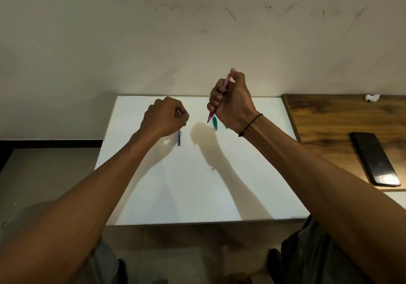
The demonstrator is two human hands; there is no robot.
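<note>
Fists hung over the white bench. Your right grip was curled tight round a pink pen, held nearly upright above the surface, tip pointing down. Your left grip was closed round a blue pen, whose lower end showed beneath the fist. A green pen lay on the bench just under your right grip.

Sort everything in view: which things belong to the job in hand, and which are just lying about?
Job in hand: pink pen gripped in the right hand; blue pen held by the left hand; green pen lying on the white board.
Lying about: black phone and crumpled tissue, both on the wooden table.
</note>
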